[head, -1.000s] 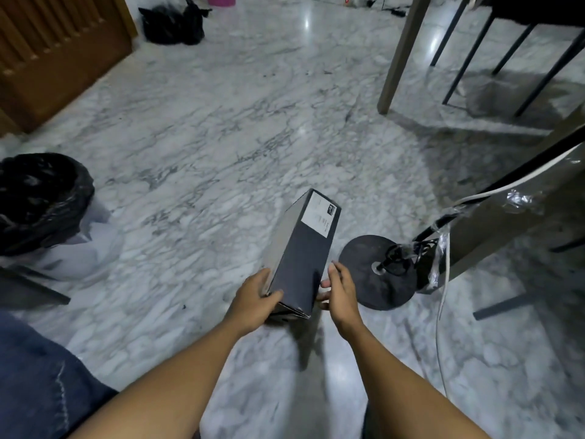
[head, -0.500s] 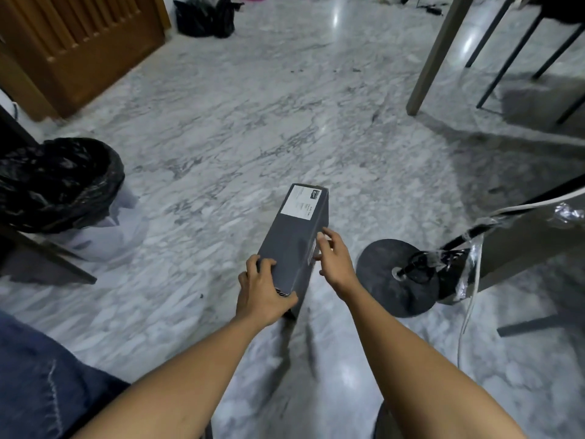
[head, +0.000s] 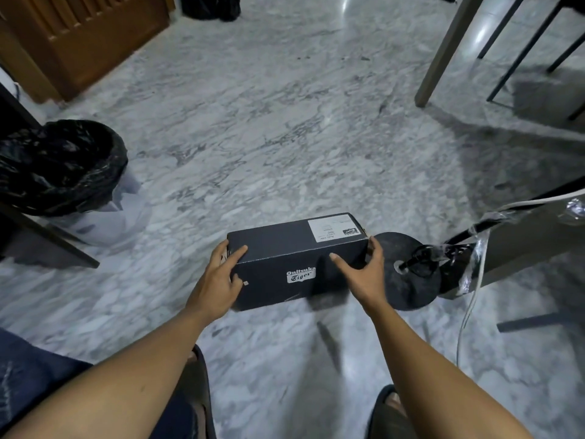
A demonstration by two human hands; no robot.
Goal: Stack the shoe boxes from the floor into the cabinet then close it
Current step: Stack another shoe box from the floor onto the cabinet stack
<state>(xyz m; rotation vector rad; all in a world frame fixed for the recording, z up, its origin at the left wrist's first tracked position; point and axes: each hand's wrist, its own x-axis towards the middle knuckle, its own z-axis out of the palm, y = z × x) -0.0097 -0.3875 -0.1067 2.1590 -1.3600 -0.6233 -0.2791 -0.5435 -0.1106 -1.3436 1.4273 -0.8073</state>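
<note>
The box (head: 294, 264) was black, lid shut, long side facing the camera. A white label marked its top, a logo its side.

The floor (head: 285, 128) is polished marble, white with grey veins, and it reflects a bright light far in the middle. At far left stands a brown wooden door (head: 79, 36) with vertical slats. Near it on the left is a bin (head: 57, 166) lined with a black bag. Another black bag (head: 210, 6) lies far at the top. At far right a pale table leg (head: 443, 55) and thin black chair legs (head: 522, 49) stand on the floor. At right, a round black base (head: 408, 274) rests on the floor, with a white cable (head: 468, 299) hanging beside it.
</note>
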